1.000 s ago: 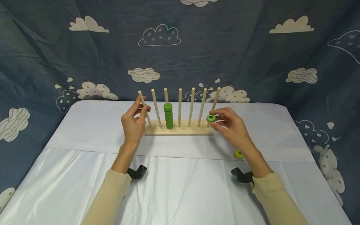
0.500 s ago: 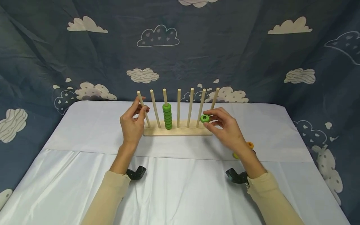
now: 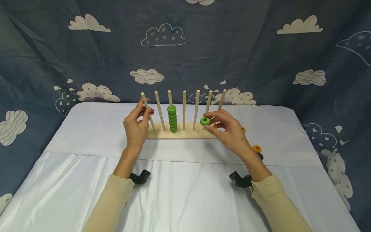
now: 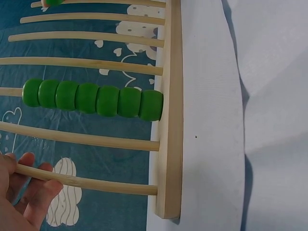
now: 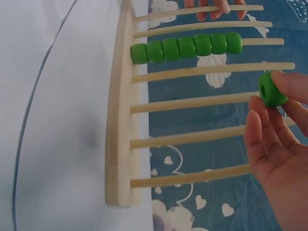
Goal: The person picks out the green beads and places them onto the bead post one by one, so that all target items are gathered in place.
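Note:
A wooden rack stands on the table, with several upright pegs rising from its flat base. Green beads are stacked on the third peg from the left, its top bare. My left hand holds the upper part of the leftmost peg between thumb and fingers. In my right hand, thumb and fingertips pinch a single loose green bead. From the head view this bead overlaps the right-hand pegs; the right wrist view has it near the peg tips, off any peg.
Right of the rack lie an orange bead and a dark purple bead, partly behind my right forearm. Another orange bead peeks out past the right hand. White cloth covers the table; a cloud-patterned dark curtain hangs behind.
My right hand has moved left along the rack with the green bead. Orange and purple beads have come into sight behind it, while a yellow one is now hidden. The left hand stays put.

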Tool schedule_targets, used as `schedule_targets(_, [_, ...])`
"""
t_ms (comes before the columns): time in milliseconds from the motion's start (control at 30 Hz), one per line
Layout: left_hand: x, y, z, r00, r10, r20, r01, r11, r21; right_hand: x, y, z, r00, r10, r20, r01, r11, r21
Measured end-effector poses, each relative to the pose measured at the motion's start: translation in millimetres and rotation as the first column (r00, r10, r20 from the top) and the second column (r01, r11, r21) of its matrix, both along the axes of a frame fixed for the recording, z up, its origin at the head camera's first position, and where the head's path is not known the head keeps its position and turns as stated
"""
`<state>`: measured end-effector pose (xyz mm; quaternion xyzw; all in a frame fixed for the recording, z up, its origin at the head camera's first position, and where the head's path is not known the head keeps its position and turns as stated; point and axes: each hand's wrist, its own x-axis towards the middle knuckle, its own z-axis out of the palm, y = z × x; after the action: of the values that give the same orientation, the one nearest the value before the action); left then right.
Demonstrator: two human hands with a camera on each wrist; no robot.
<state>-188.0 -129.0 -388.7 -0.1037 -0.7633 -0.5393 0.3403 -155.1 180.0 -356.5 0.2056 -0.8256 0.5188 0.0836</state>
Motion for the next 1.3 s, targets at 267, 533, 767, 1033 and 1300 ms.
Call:
schedule_targets(267, [0.7, 0.2, 0.1, 1.000, 0.017, 0.002, -0.017, 1.000, -0.003, 0.8, -18.7, 9.4, 0.999, 0.003, 0.035, -0.001, 0.998, -0.063])
schedule_targets(533, [1.3, 1.4, -2.9, 1.000, 0.008, -0.003, -0.008, 1.000, 0.010, -0.8, -28.6, 11.6, 1.000, 0.026, -0.004, -0.026, 0.995, -0.092])
schedule_targets(767, [1.1, 1.2, -4.9, 1.000, 0.009, -0.012, -0.009, 1.000, 0.004, -4.7, -35.7, 15.7, 0.998, 0.041, -0.039, -0.045, 0.995, -0.093])
schedule_targets(1033, [2.1, 1.5, -4.1, 1.000, 0.009, -0.013, -0.009, 1.000, 0.003, -9.4, -45.5, 21.0, 0.997, 0.042, -0.058, -0.048, 0.993, -0.111])
schedule_targets(1300, [0.8, 1.2, -2.4, 1.000, 0.021, -0.022, -0.022, 1.000, -0.012, -14.1, -53.3, 26.0, 0.997, 0.030, -0.065, -0.037, 0.994, -0.105])
